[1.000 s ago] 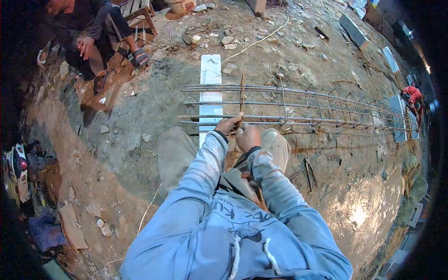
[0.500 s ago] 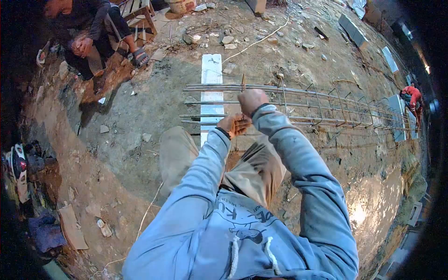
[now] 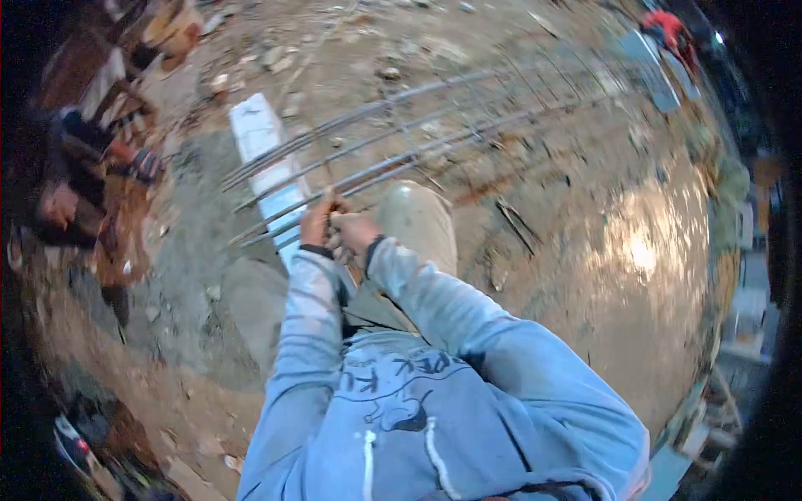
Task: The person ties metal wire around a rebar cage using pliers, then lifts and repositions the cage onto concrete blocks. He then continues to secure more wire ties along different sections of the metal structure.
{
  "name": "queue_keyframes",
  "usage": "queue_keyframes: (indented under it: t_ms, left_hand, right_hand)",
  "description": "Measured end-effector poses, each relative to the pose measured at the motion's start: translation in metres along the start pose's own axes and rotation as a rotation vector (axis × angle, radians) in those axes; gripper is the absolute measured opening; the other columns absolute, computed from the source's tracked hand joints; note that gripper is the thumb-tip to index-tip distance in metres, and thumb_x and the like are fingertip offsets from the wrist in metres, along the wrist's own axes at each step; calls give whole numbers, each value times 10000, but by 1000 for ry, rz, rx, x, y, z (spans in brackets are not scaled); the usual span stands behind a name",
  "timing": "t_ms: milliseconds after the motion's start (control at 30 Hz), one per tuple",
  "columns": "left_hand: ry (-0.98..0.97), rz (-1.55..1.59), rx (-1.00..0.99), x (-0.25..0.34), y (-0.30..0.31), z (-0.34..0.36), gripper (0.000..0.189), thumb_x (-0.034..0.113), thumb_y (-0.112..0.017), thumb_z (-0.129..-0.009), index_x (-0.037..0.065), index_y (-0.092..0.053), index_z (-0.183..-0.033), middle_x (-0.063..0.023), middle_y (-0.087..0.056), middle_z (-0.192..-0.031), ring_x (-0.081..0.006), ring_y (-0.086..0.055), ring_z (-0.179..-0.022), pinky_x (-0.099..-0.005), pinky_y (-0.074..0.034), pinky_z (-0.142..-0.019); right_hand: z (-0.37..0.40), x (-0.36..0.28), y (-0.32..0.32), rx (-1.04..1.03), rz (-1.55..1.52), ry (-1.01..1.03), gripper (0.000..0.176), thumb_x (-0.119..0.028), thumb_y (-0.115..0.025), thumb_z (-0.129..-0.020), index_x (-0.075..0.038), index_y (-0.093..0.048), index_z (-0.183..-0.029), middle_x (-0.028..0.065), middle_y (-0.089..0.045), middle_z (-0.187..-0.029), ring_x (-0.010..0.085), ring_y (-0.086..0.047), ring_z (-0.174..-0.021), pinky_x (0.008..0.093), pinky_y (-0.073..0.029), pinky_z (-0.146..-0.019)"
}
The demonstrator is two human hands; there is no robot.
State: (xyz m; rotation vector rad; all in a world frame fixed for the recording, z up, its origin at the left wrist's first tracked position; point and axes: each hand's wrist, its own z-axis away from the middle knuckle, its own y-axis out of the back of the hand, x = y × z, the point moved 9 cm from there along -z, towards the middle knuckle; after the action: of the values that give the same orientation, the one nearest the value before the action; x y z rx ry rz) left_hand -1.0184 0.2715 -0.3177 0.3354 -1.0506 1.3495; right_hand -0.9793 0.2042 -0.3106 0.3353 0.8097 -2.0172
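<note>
Long steel bars with thin cross ties stretch from the left toward the upper right. Their near ends rest across a pale block. Just below the lowest bar, my left hand is closed close against my right hand, which is closed too. A thin upright rod shows above my left hand, among the bars. What my fingers grip is blurred and mostly hidden.
A pincer-like tool lies on the ground right of my knee. A seated person is at the left. Another person in red bends by pale blocks at the upper right. Stones litter the ground.
The view has turned, so the bars now slant up to the right. My hands have moved together from the upper bars to below the lowest one. The pincer-like tool has come into sight.
</note>
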Motion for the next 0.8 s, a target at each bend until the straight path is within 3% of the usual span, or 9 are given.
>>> queue_keyframes:
  t_ms: [133, 200, 233, 333, 400, 433, 567, 633, 800]
  left_hand:
    - [65, -12, 30, -1, -1, 4, 384, 416, -563, -856, 42, -610, -784, 39, -463, -583, -63, -414, -476, -209, -332, -440]
    - [39, -94, 111, 11, -4, 11, 372, 407, -572, -853, 42, -617, -791, 66, -362, -547, -49, -333, -449, -209, -272, -420]
    - [15, -113, 119, 11, 0, 7, 354, 381, -579, -853, 36, -617, -784, 74, -325, -520, -46, -295, -427, -212, -229, -411]
    - [-36, -125, 103, 18, -1, 10, 348, 364, -616, -826, 40, -597, -701, 68, -334, -481, -49, -278, -393, -210, -203, -401]
    - [-48, -304, 192, 21, 3, 8, 364, 373, -614, -817, 39, -597, -675, 32, -384, -481, -72, -333, -407, -236, -254, -408]
    - [-64, -471, 291, 28, 13, 11, 380, 382, -612, -808, 37, -597, -648, -4, -434, -482, -94, -387, -421, -262, -305, -415]
    - [-350, -1207, 263, 75, -19, 19, 427, 432, -542, -792, 28, -624, -680, -164, -608, -654, -321, -596, -637, -414, -446, -611]
    - [-318, -1477, 233, 80, -28, 16, 403, 419, -514, -808, 52, -644, -703, -184, -614, -697, -365, -598, -688, -428, -454, -621]
    - [-484, -1823, 151, 90, -50, 15, 308, 363, -530, -800, 94, -666, -734, -147, -612, -662, -333, -599, -625, -464, -456, -576]
  right_hand:
    - [28, -38, 26, 172, 692, 580, 323, -245, -460, -894, 36, -571, -780, 95, -590, -608, 187, -558, -449, 319, -449, -395]
    - [76, -53, 47, -20, 372, 498, 270, -259, -470, -861, -23, -598, -893, 151, -601, -720, 275, -622, -672, 361, -501, -639]
    - [93, -82, 75, 102, 489, 855, 249, -227, -497, -866, 1, -591, -904, 126, -612, -740, 214, -612, -611, 326, -495, -554]
    - [98, -73, 185, 312, 44, 557, 215, -187, -528, -875, 1, -568, -972, 104, -624, -767, 174, -631, -614, 258, -517, -514]
    - [79, -48, 321, 952, 645, 599, 323, -299, -583, -832, -11, -583, -980, 133, -643, -825, 219, -639, -644, 335, -509, -562]
    - [121, -60, 324, 1080, 875, 379, 266, -205, -594, -779, -2, -606, -950, 207, -627, -918, 349, -600, -856, 404, -471, -730]
    - [66, 39, 496, 1031, 1056, -160, 657, -250, -713, -688, -12, -429, -1231, 205, -469, -1245, 335, -498, -1101, 400, -435, -893]
    - [47, 72, 530, 1150, 1472, -96, 703, -293, -654, -753, -90, -322, -1339, 176, -354, -1347, 323, -380, -1215, 391, -389, -951]
    - [62, 58, 522, 1089, 1139, -233, 468, -199, -484, -865, -134, -370, -1314, 123, -396, -1315, 323, -411, -1183, 408, -412, -922]
